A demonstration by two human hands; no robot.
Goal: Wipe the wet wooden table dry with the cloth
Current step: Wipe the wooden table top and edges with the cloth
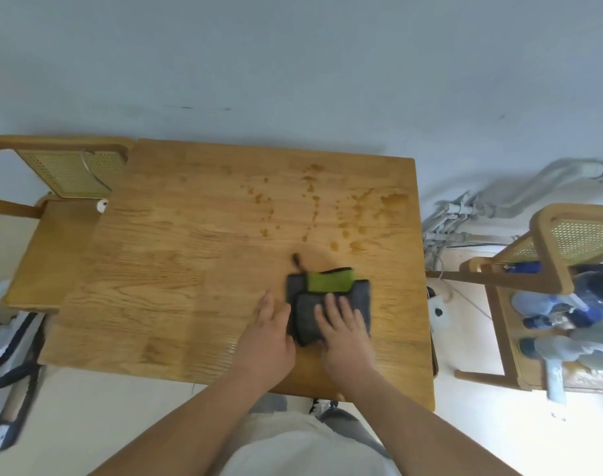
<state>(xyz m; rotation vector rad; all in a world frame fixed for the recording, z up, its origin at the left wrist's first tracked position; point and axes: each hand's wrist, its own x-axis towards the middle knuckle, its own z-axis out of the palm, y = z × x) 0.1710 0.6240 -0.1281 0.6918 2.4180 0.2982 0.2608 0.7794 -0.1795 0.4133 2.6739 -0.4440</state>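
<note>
A folded grey cloth (307,324) with a green patch (329,280) at its far edge lies on the wooden table (176,269), right of centre near the front. My right hand (343,329) lies flat on the cloth with fingers spread. My left hand (271,326) rests on the table at the cloth's left edge, its fingers straight and its thumb touching the cloth. Beyond the cloth, water drops and streaks (314,207) cover the table's far right part. A small dark loop (297,261) sticks out from the cloth's far left corner.
A wooden chair (63,173) with a cane back stands at the table's left end. Another chair (547,269) on the right holds blue and grey clothes (564,314). Pipes (492,207) run along the wall at right. A flat grey device (8,372) lies on the floor at left.
</note>
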